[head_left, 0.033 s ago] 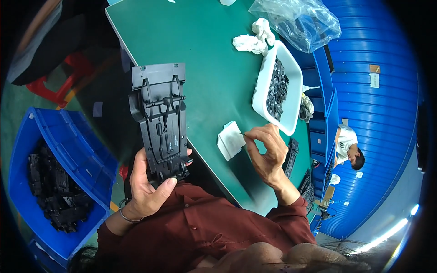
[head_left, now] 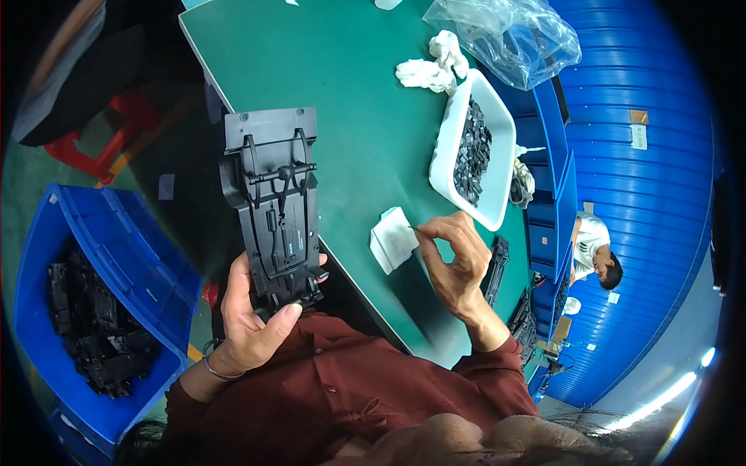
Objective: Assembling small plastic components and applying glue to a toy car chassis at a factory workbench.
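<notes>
My left hand (head_left: 250, 332) grips the lower end of a long black plastic toy-car chassis (head_left: 272, 206), its thumb across the near edge. The chassis stands out lengthwise away from me, with moulded axle and rod shapes on the face I see. My right hand (head_left: 457, 260), to the right over the green table, has thumb and forefinger pinched together. A thin dark sliver (head_left: 413, 227) pokes out from that pinch; it is too small to name. Beside those fingertips lies a folded white pad (head_left: 393, 241), paper or cloth.
A white tub (head_left: 444, 167) of small black pieces stands on the green table (head_left: 342, 101). Crumpled white gloves (head_left: 427, 74) and a clear plastic bag (head_left: 517, 39) lie beyond. At left, a blue bin (head_left: 167, 299) holds black parts. Another person (head_left: 594, 245) is far right.
</notes>
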A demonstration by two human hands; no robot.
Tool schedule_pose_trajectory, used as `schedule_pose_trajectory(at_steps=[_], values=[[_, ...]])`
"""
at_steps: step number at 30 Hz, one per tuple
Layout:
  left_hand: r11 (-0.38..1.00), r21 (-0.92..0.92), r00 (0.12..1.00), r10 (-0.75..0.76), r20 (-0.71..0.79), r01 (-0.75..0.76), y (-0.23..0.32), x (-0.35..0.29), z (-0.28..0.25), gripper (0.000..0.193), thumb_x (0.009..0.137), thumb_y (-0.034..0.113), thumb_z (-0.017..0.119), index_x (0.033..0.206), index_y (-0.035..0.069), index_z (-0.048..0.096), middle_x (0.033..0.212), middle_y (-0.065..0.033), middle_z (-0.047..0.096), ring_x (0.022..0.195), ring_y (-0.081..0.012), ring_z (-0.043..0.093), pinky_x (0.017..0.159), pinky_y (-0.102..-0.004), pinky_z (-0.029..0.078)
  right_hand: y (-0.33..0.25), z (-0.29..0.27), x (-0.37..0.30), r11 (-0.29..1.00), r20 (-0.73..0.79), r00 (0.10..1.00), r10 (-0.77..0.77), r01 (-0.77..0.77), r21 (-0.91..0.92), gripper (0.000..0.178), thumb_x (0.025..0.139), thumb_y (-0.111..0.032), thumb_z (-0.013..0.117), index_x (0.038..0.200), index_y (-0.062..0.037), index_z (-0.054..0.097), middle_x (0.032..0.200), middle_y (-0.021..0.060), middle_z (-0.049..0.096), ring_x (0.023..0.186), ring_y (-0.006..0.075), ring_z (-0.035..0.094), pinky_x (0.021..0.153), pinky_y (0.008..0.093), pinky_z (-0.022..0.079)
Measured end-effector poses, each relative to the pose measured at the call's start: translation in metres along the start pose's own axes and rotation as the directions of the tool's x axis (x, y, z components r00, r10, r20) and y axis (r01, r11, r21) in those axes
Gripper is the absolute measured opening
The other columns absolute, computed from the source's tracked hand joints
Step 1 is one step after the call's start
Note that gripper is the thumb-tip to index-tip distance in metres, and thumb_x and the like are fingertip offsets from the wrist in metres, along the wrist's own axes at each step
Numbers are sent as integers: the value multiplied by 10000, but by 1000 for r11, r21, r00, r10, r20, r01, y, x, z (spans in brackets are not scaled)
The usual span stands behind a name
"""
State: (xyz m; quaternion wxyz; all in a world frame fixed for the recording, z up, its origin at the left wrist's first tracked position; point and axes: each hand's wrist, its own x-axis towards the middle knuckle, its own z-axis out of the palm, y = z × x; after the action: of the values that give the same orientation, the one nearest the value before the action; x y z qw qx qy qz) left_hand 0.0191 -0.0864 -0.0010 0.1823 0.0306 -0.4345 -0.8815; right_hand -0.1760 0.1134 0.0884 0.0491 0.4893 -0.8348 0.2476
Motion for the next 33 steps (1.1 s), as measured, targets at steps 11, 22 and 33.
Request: schedule_pose_trajectory(at_steps=[11,22,33], values=[[1000,-10,1000,-11,6,12,0,0,2,700,885,-40,532,1494,-16,188,1422,-241,476,1317,-396,545,1066,-587,493,2,24,-17,705,33,781,623,-580,408,74,882,-37,749,918,13,708,868,32,659,780,104,618,728,260,507],[999,-42,999,-22,-25,21,1,-1,6,684,888,-45,529,1486,-16,200,1417,-236,479,1315,-394,546,1070,-596,487,-3,30,-16,761,-7,796,605,-575,301,77,872,-40,765,912,3,716,885,48,659,769,122,628,706,264,513],[999,-51,999,-8,-32,7,-1,-2,6,669,895,-40,537,1479,-17,213,1414,-238,480,1312,-395,549,1067,-600,489,-5,34,-15,794,-45,824,565,-527,303,68,873,-21,763,904,7,709,881,25,641,745,89,582,673,234,476]])
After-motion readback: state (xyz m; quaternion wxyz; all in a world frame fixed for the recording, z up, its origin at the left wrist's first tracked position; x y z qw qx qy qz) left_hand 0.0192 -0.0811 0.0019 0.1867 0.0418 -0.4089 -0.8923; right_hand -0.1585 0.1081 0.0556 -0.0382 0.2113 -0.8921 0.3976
